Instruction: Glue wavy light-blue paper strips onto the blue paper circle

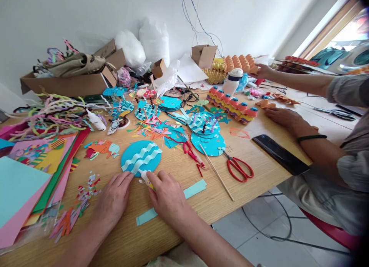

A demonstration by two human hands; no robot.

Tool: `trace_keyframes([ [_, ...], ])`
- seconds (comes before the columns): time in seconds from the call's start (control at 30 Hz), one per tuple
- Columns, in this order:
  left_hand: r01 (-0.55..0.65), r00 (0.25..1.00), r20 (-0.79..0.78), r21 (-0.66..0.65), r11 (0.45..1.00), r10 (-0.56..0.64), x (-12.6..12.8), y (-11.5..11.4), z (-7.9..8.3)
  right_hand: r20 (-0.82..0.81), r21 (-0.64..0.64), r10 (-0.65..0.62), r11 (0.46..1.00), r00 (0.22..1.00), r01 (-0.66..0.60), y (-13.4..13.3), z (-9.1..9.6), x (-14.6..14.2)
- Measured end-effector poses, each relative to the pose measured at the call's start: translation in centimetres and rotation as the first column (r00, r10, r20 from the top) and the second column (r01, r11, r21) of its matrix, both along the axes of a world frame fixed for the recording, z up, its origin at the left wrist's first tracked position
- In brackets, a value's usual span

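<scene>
A blue paper disc [141, 158] with pale wavy paper strips [141, 148] across it lies on the table before me. My left hand [117, 190] rests flat beside it, fingertips on its lower left edge. In my right hand [167, 192] is a small white glue bottle [146, 176], tilted with its nozzle at the disc's lower part. My fingers hide much of the bottle. Pale green paper strips [195, 189] lie on the table under and beside my right hand.
Red-handled scissors [238, 169], a wooden stick [217, 172] and a black phone [279, 153] lie to the right. Coloured paper sheets [23, 190] are stacked left. A co-worker's hands [281, 119] are at the right, near egg cartons [235, 105]. Another glue bottle [96, 120] stands behind.
</scene>
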State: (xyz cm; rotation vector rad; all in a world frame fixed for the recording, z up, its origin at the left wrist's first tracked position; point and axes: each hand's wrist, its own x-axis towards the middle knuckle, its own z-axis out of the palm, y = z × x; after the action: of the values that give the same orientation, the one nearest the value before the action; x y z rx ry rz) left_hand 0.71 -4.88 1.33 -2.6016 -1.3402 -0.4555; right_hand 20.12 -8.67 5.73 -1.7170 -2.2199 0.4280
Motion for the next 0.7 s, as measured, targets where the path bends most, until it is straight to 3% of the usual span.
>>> trace_keyframes([
  [0.27,-0.006,1.0,-0.018,0.03,1.0,0.006,0.0,0.0,-0.2,0.076,0.015,0.009,1.0,0.997,-0.01,0.5,-1.1,-0.1],
  [0.47,-0.052,0.999,-0.017,-0.037,0.998,0.051,-0.1,0.0,-0.1,0.119,0.003,0.056,0.998,0.991,-0.057,0.1,-0.3,0.3],
  [0.7,-0.03,0.999,-0.028,-0.021,0.999,0.029,-0.1,0.0,0.0,0.154,0.053,0.085,0.994,0.984,-0.094,-0.1,0.0,0.2],
])
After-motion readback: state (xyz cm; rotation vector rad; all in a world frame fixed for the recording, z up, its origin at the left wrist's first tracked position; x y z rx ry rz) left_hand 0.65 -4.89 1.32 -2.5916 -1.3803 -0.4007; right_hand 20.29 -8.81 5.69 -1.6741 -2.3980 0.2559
